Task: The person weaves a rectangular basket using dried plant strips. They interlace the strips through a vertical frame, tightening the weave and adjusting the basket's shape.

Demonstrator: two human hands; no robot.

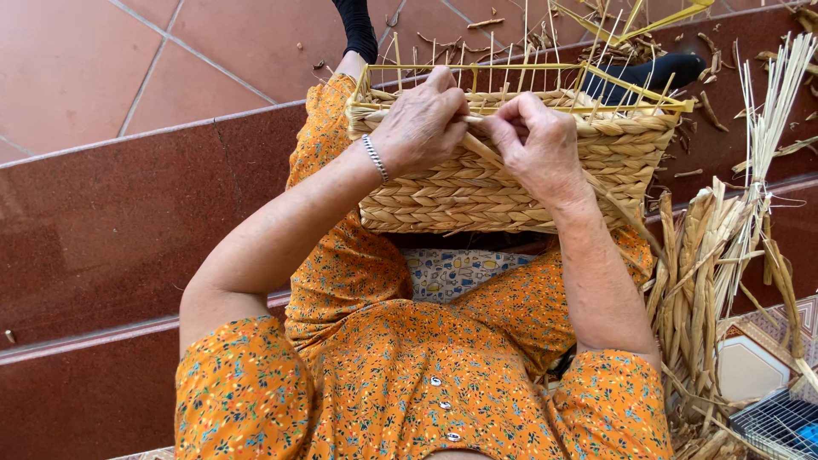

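A half-woven straw basket [477, 192] with a yellow wire frame rests on my knees, thin upright stakes rising from its rim. My left hand [422, 123], a silver bracelet on its wrist, grips the near rim and pinches the weave. Just to its right, my right hand [537, 145] is closed on a flat straw strand [498, 156] that runs diagonally from the rim down past my wrist. Both hands nearly touch at the top edge of the basket wall.
A bundle of dried straw strands [724, 255] lies on the step at my right. Straw scraps litter the red tiled floor [213, 51] beyond the basket. A wire cage corner [780, 426] sits at the bottom right. My feet wear black socks [656, 72].
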